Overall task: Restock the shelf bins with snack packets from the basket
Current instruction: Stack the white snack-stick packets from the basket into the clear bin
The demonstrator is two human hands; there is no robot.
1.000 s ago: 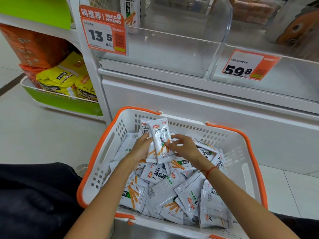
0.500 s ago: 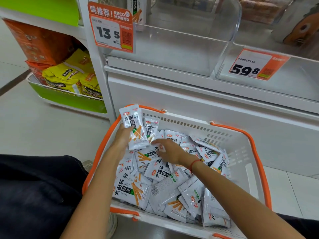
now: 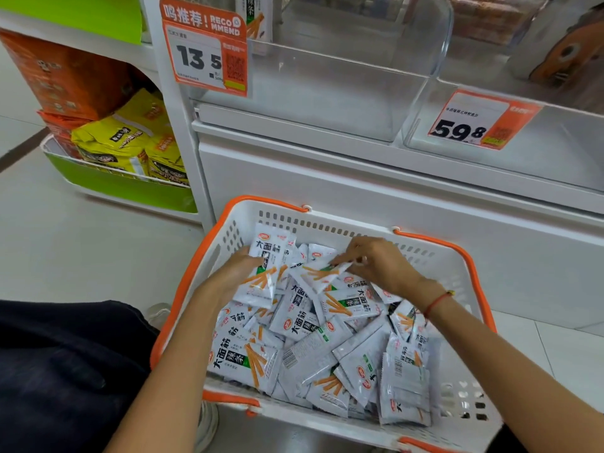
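A white basket with an orange rim [image 3: 457, 282] sits on the floor, filled with several white snack packets [image 3: 313, 354] printed with orange sticks. My left hand [image 3: 235, 276] grips a small stack of packets [image 3: 264, 269] upright over the basket's left part. My right hand [image 3: 376, 266] pinches the corner of another packet [image 3: 317, 276] lying on the pile near the far wall. Above stands a clear shelf bin [image 3: 327, 93] with a 13.5 price tag [image 3: 206, 50]; one packet [image 3: 258, 18] shows at its back.
A second clear bin [image 3: 510, 158] with a 59.8 tag sits to the right. A side rack at left holds yellow bags [image 3: 130, 138] and orange bags [image 3: 65, 73] over a green tray. White cabinet front stands behind the basket. My dark-clothed knee [image 3: 65, 371] is at lower left.
My left hand kept its stack and dropped slightly lower over the basket. My right hand moved from the left part of the pile toward the far wall and took a new packet by its corner.
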